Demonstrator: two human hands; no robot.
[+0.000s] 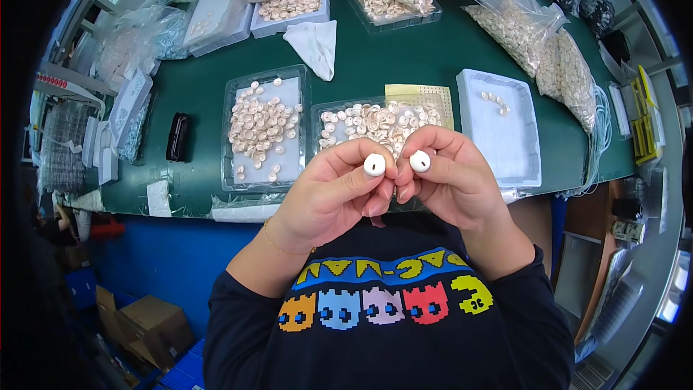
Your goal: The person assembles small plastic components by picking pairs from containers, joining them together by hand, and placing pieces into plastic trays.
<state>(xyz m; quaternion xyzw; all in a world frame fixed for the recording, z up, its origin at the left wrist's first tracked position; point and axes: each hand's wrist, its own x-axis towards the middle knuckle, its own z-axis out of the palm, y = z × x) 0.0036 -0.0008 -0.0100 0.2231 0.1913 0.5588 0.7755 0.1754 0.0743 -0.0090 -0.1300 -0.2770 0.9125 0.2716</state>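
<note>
My left hand [334, 186] pinches a small white earbud shell [374, 165] between thumb and fingertips. Its rounded face bears a dark slot. A second, matching earbud shell [419, 161] is gripped the same way by my right hand [451, 173]. The fingertips of both hands almost meet, and the two shells sit side by side, a little apart. Just beyond the hands, a clear tray [315, 117] of many loose cream-white shells is partly covered by them. To its left stands another clear tray [235, 94], with more shells heaped on a pale liner.
At the right, a white tray [498, 152] holds several small pieces. A yellow sheet [449, 110] lies behind the middle tray. Bulging bags of parts [509, 37] line the far right. A white cloth [315, 42] and a black case [177, 137] rest on the green table [397, 58].
</note>
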